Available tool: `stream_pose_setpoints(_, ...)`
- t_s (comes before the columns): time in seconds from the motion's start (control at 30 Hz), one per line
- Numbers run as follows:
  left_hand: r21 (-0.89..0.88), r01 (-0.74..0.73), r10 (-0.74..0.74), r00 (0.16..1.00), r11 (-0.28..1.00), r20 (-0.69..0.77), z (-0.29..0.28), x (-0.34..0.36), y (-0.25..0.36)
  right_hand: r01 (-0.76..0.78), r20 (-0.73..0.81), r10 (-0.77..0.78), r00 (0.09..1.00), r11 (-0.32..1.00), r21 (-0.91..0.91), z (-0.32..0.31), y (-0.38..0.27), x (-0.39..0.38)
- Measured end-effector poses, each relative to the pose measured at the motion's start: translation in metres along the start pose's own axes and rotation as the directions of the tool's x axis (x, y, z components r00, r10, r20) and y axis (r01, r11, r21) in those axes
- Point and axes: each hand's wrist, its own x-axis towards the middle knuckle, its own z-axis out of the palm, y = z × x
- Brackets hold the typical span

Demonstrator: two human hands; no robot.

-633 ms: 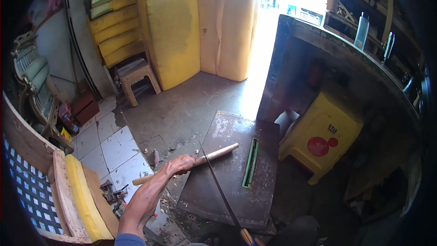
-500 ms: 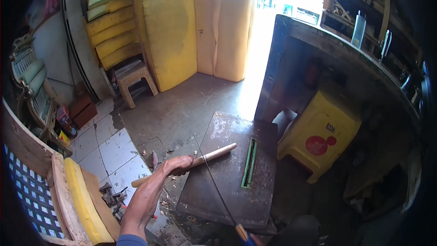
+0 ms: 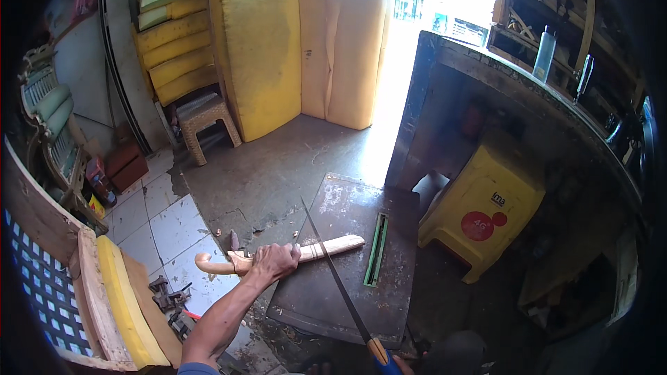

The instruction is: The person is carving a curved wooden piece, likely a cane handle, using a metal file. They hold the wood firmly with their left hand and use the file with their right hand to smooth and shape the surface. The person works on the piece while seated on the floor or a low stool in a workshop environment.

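My left hand (image 3: 276,262) is closed over the middle of a pale wooden knife sheath (image 3: 340,244). A curved, hooked wooden handle (image 3: 206,264) sticks out at the sheath's left end, and thin dark lines cross the sheath right of my fingers. The sheath's right part rests over a low dark tabletop (image 3: 340,194). At the bottom edge, my right hand (image 3: 401,365) is partly in view, closed on the wood-and-blue handle of what looks like a handsaw (image 3: 340,281). Its long, dark, tapering blade slants up to the left across the sheath; its teeth cannot be made out.
A narrow green-edged slot (image 3: 376,250) lies on the tabletop's right side. Beyond it stands a yellow plastic stool (image 3: 486,201) under a dark bench (image 3: 472,55). Clamps (image 3: 167,295) lie on the tiles at left. Large yellow foam cushions (image 3: 260,48) stand at the back.
My left hand has rolled the sheath over, so its broad face and hooked handle now show. The sheath's right end has dropped lower. The blade now shows more of its width.
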Motion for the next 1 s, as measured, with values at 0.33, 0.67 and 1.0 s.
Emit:
stream_pose_setpoints(0.33,-0.026,-0.113,0.103,0.959,0.993,-0.263,0.025,-0.002,-0.009,-0.065,-0.032,0.065,0.997,0.998,-0.025,-0.006,0.011,-0.011)
stream_pose_setpoints(0.67,0.009,-0.133,0.128,0.936,0.991,-0.329,0.030,-0.006,-0.005,-0.124,-0.128,0.113,0.985,0.988,-0.088,-0.024,0.020,-0.025)
stream_pose_setpoints(1.0,-0.162,-0.145,0.058,0.892,0.976,-0.448,0.035,-0.011,0.012,-0.252,-0.004,0.252,0.968,0.967,-0.040,-0.018,0.009,-0.022)
